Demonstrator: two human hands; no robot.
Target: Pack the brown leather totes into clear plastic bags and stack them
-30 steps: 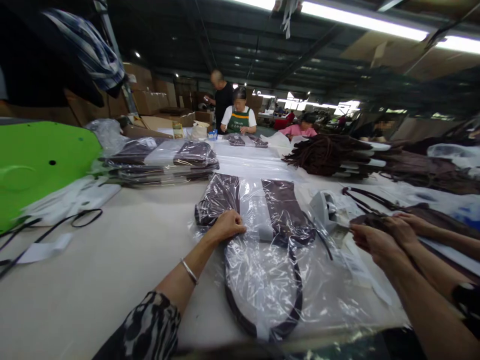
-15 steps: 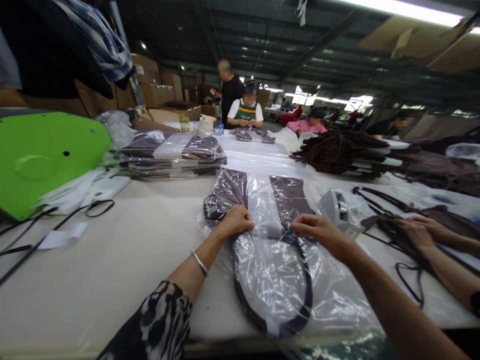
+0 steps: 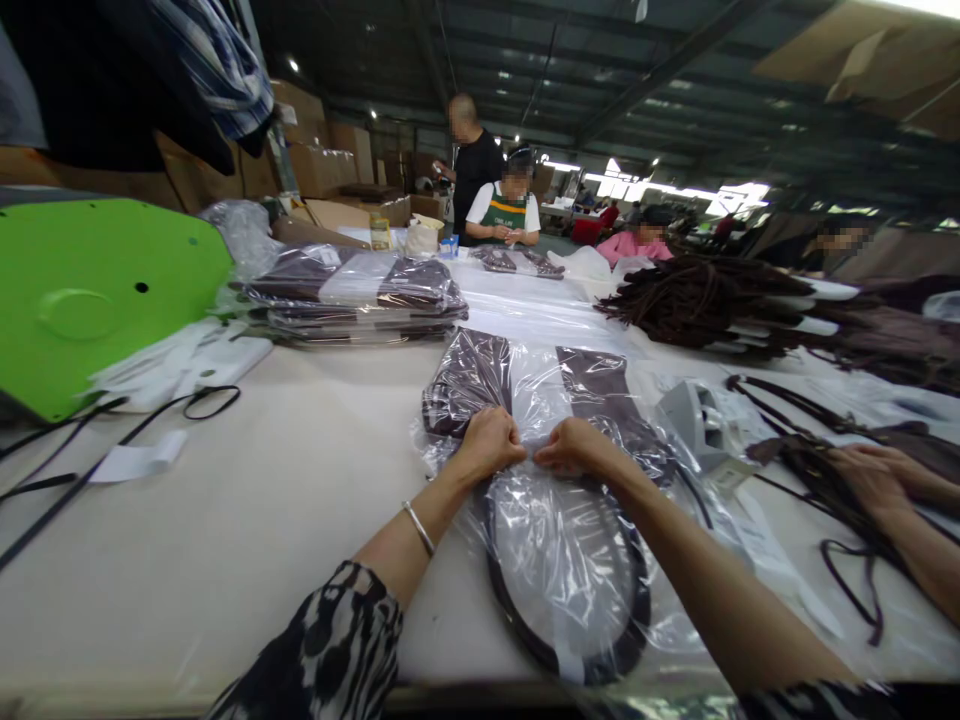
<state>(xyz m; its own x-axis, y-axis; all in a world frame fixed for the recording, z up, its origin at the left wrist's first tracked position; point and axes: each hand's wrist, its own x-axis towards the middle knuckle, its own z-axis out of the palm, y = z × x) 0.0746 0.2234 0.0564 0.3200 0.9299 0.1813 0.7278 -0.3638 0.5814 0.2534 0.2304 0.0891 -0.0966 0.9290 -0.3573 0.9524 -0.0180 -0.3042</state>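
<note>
In front of me a dark brown handbag (image 3: 600, 385) lies flat inside a clear plastic bag (image 3: 551, 545), with a white band (image 3: 538, 380) across its middle. Its round handle (image 3: 643, 600) loops toward the near table edge under the film. My left hand (image 3: 491, 442) is closed on the plastic bag just below the white band. Close beside it, my right hand (image 3: 574, 447) also pinches the plastic film, fingertips pointing at the left hand. Exactly how the film folds between the fingers is hidden.
Wrapped brown bags (image 3: 352, 295) are stacked at the back left, near a green machine (image 3: 112, 300). A tape dispenser (image 3: 694, 420) stands right of the plastic bag. Another person's hands (image 3: 874, 480) work at far right. Brown straps (image 3: 720, 300) are heaped behind.
My right hand has moved left across the plastic bag and now sits beside my left hand. The left hand keeps its grip on the film. The view has shifted slightly.
</note>
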